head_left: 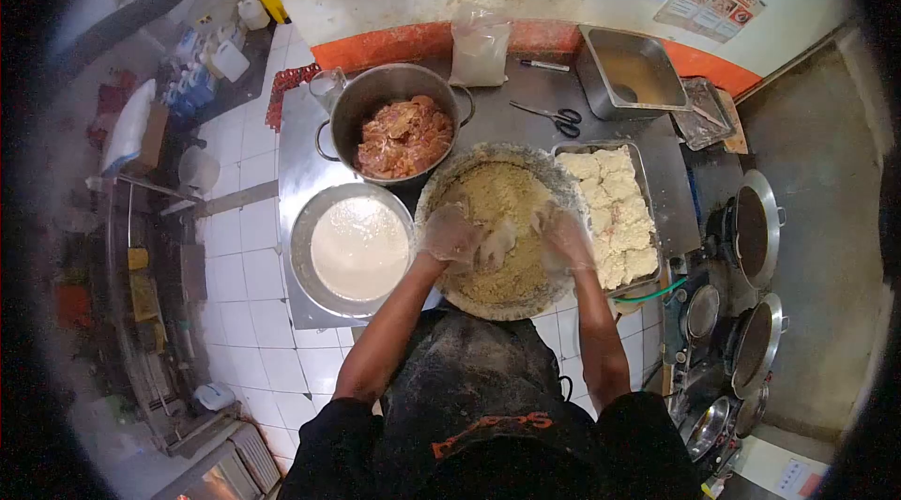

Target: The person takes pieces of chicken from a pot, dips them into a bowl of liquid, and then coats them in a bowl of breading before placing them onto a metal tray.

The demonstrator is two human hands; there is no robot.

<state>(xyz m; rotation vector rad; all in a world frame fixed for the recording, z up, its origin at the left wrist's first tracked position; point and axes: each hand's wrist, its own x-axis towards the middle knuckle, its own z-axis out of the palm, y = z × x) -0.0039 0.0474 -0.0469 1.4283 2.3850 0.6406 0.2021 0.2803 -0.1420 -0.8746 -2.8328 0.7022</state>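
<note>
A wide metal basin point(434, 286) of crumbly, yellowish flour-like coating point(497, 183) stands before me. Both my hands wear clear plastic gloves dusted with it. My left hand point(454, 235) reaches over the left side, its fingers partly buried and hard to make out. Beside those fingers shows a pale lump point(497, 243), either coated food or floured glove. On the right side, my right hand point(563, 235) dips into the coating with its fingers apart. Close to it, a tray point(654, 190) carries pale, coated pieces point(610, 209) packed together.
A bowl of whitish liquid point(361, 247) stands left, below a pot point(349, 115) of raw meat pieces point(405, 136). Behind lie scissors point(563, 120), a marker point(544, 65), a bag of white powder point(481, 48) and a steel container point(619, 106). Large pans point(758, 228) stand at right.
</note>
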